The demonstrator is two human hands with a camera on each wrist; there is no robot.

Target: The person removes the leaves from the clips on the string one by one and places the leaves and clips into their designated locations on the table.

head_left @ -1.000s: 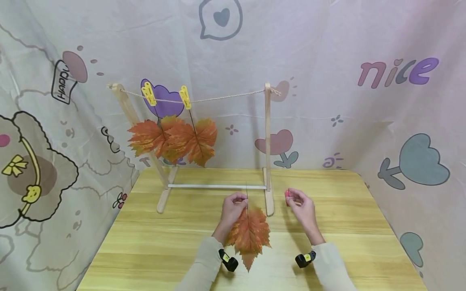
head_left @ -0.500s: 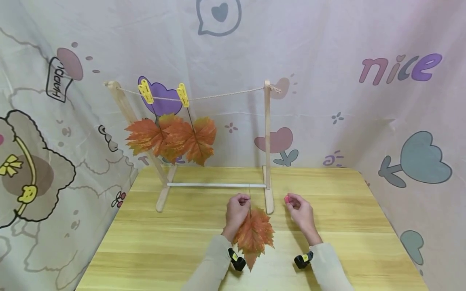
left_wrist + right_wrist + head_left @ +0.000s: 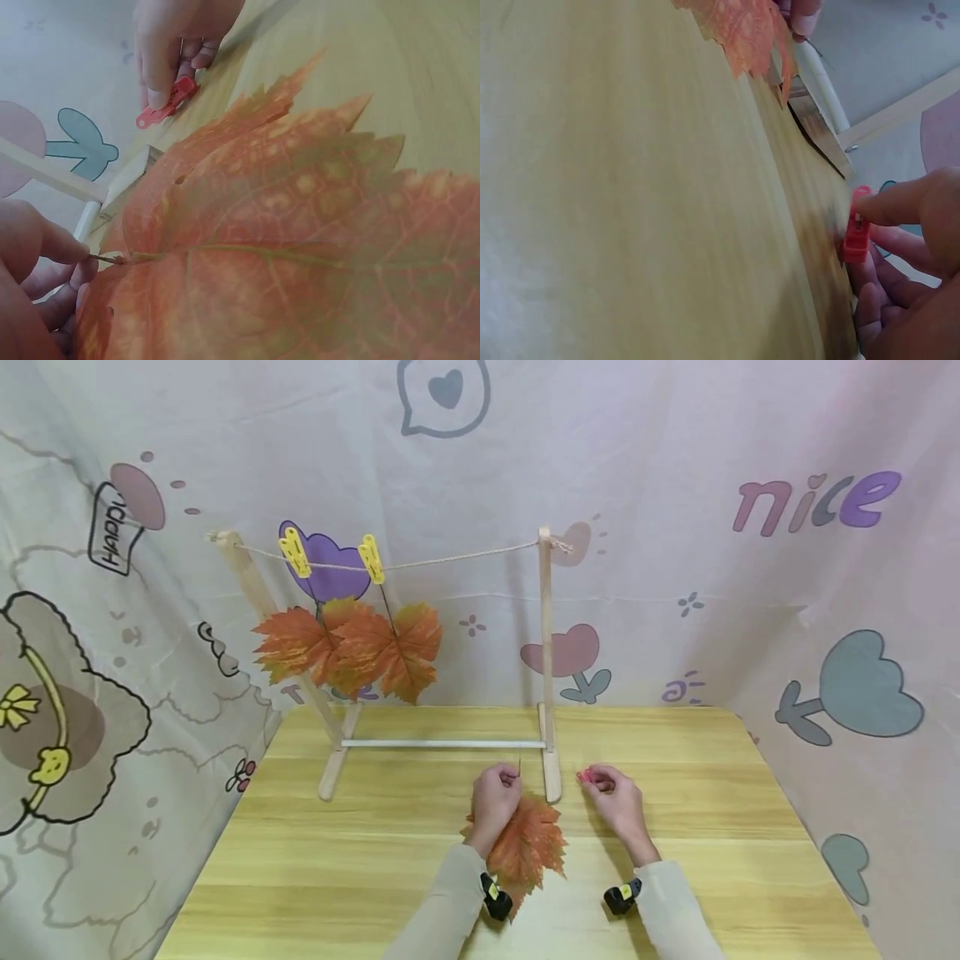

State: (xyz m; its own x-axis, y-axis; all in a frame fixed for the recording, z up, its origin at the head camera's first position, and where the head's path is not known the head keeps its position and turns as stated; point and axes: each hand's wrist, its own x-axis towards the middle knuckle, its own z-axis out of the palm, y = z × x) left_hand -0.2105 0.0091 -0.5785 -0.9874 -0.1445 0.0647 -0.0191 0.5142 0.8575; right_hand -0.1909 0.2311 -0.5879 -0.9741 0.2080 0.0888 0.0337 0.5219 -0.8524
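Observation:
My left hand [image 3: 495, 802] pinches the thin dark stem of an orange-red maple leaf [image 3: 529, 843], which hangs below the fingers over the table. In the left wrist view the leaf [image 3: 247, 225] fills much of the picture, its stem between thumb and fingers. To the right, my right hand [image 3: 617, 797] holds a small red clothespin [image 3: 857, 229] between thumb and fingers, apart from the leaf. On the string of a wooden rack, two yellow clothespins [image 3: 295, 553] hold two more maple leaves [image 3: 397, 647] by their stems; these leaves overlap.
The rack's right post [image 3: 547, 643] stands just beyond the hands, its foot on the wooden table [image 3: 300, 877]. A white bar [image 3: 442, 744] joins the two posts low down. Behind hangs a printed cloth [image 3: 645, 443].
My left hand has shifted right with the leaf, which has turned and is partly behind the hand. The red clothespin has swung in my right fingers and points more to the left.

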